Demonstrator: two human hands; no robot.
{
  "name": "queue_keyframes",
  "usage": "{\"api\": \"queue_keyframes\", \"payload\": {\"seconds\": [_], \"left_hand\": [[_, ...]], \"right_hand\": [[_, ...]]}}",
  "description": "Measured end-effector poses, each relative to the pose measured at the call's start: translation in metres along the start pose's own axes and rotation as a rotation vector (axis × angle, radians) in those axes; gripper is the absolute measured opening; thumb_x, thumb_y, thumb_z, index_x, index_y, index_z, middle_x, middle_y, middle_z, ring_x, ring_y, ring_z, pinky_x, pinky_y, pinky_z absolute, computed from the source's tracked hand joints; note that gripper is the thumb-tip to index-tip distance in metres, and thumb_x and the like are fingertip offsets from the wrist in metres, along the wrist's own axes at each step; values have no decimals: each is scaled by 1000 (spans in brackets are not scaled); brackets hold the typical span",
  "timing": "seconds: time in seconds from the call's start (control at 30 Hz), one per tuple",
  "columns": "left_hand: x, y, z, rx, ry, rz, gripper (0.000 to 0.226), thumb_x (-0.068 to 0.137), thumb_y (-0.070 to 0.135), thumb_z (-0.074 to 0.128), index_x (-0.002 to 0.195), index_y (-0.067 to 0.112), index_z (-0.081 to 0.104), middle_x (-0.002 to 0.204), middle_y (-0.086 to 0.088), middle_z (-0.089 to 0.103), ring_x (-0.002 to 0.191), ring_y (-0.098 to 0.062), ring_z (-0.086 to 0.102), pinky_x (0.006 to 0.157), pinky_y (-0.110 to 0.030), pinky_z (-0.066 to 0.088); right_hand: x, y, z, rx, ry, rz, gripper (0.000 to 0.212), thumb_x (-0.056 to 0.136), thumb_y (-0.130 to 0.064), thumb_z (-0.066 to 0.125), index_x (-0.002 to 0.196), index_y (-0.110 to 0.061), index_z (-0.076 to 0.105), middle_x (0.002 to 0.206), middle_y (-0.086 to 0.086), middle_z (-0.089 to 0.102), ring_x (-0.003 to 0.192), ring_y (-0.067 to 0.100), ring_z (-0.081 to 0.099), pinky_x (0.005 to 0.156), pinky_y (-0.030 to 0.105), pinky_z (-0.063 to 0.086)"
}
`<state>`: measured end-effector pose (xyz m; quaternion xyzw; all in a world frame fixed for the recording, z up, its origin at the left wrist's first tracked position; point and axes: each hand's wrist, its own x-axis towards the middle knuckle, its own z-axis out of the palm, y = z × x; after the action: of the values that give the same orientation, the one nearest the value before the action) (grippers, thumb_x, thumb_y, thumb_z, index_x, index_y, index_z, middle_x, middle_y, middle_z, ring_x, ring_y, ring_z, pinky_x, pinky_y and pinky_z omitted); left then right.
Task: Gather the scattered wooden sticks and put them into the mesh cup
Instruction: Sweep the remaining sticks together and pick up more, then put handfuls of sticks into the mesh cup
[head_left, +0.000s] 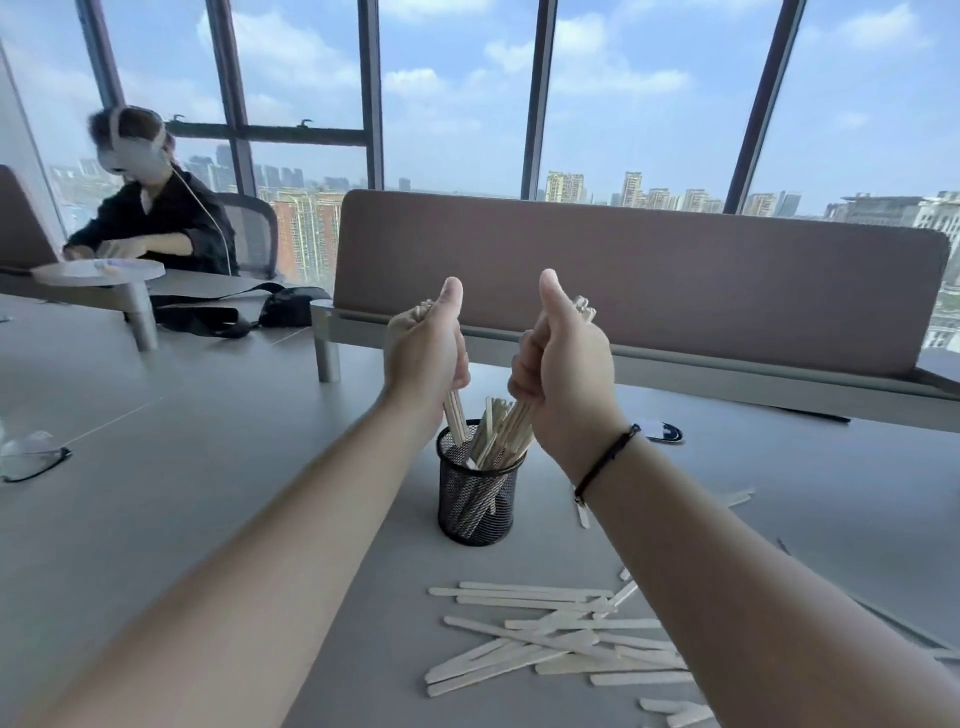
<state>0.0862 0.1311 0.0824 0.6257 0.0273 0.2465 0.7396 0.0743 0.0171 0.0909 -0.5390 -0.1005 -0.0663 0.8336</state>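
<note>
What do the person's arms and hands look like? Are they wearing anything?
Both forearms are bare, with no sleeves and no gloves. The left hand has nothing on it or on its wrist. The right hand has a thin dark cord bracelet around the wrist, with a small light piece near one end.

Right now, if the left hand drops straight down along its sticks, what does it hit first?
Probably the mesh cup: the left hand holds its bundle with the lower ends already inside the rim, so they'd likely reach the bottom. Depth is uncertain.
</note>
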Motion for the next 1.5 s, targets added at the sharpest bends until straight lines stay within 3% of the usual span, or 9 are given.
{"api": "queue_keyframes", "payload": {"seconds": [0.17, 0.33, 0.57, 0.73, 0.97, 1.1, 1.23, 1.4, 1.5], "left_hand": [[9, -42, -5, 272, -46, -31, 55, 96, 44, 53, 56, 6, 50, 46, -3, 53, 42, -15, 50, 53, -26, 42], [14, -65, -16, 544, -35, 53, 46, 91, 33, 58, 57, 3, 52, 39, 10, 43, 39, -7, 38, 49, -26, 31], [8, -72, -26, 418, -178, 71, 55, 91, 73, 37, 99, 28, 67, 91, 10, 73, 89, -6, 68, 76, -33, 51], [-15, -74, -35, 208, -298, 101, 54, 92, 68, 31, 113, 33, 66, 105, 7, 74, 101, -5, 68, 91, -28, 49], [-27, -73, -35, 458, -330, 115, 84, 71, 79, 50, 144, 38, 47, 123, 21, 61, 118, 7, 55, 101, -23, 44], [-14, -66, -24, 563, -242, 68, 55, 80, 79, 43, 117, 43, 62, 103, 14, 73, 104, -8, 66, 96, -37, 51], [-12, -60, -14, 793, -214, 18, 72, 86, 79, 34, 139, 32, 47, 123, 5, 67, 121, -22, 58, 104, -43, 43], [-40, -58, -5, 958, -22, 538, 58, 95, 61, 40, 128, 17, 56, 119, -8, 69, 122, -31, 56, 107, -47, 36], [-69, -60, 6, 925, -203, 858, 47, 95, 49, 50, 119, 11, 63, 127, -10, 63, 126, -32, 50, 107, -47, 39]], "right_hand": [[14, 30, 5, -113, 96, 5, 64, 87, -56, 65, 52, -20, 25, 47, 0, 26, 41, 17, 27, 42, 23, 30], [23, 60, 4, -407, 125, -260, 32, 86, -25, 72, 70, -10, 49, 54, 5, 45, 52, 21, 46, 53, 43, 51], [23, 56, -8, -924, 9, -559, 5, 91, -18, 62, 87, -17, 64, 68, -8, 64, 66, 7, 59, 64, 27, 51], [23, 70, -26, -1335, -222, -449, 29, 99, -29, 42, 90, -17, 67, 90, 1, 69, 85, 24, 61, 72, 41, 51], [13, 70, -32, -1562, -572, -430, 44, 85, -34, 25, 111, -22, 58, 121, -4, 62, 125, 28, 52, 110, 46, 37], [10, 58, -33, -1075, -500, -214, 28, 89, -9, 42, 106, -13, 63, 106, 5, 66, 95, 24, 65, 81, 40, 53], [-4, 51, -60, -842, -146, -203, 33, 96, -25, 59, 130, -26, 60, 131, -9, 61, 122, 8, 54, 98, 25, 42], [-56, 39, -126, -1153, -306, -183, 39, 89, -46, 67, 126, -36, 63, 145, -12, 51, 131, 6, 49, 105, 24, 35], [-94, 30, -165, -1386, -492, -130, 57, 81, -61, 68, 133, -44, 55, 159, -17, 32, 138, 5, 40, 104, 22, 31]]}}
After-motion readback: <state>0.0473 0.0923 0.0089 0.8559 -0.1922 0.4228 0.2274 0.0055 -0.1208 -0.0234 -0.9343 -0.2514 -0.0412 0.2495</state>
